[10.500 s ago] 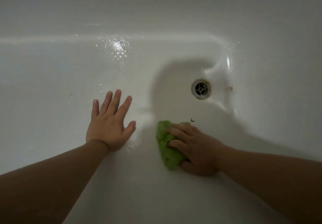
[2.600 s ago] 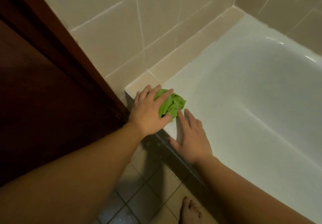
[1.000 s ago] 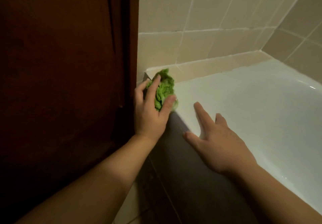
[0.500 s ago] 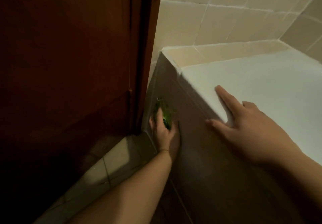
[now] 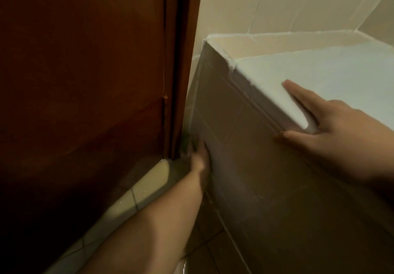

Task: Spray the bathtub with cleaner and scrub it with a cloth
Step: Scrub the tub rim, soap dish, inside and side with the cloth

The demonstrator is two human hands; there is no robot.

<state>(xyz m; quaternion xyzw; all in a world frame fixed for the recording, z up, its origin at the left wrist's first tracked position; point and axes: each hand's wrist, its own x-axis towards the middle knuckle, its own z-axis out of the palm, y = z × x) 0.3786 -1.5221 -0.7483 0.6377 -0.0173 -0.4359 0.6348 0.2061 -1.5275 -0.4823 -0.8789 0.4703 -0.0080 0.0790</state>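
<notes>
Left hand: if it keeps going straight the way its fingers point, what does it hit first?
Probably the beige tiled wall in the narrow gap between the wooden door frame and the bathtub's tiled side panel. The left hand is low in that corner with the green cloth; depth is unclear.

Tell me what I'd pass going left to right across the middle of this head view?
Dark wooden door → green cloth, barely visible → left hand low at the corner → tiled tub side panel → right hand on the white bathtub rim.
</notes>
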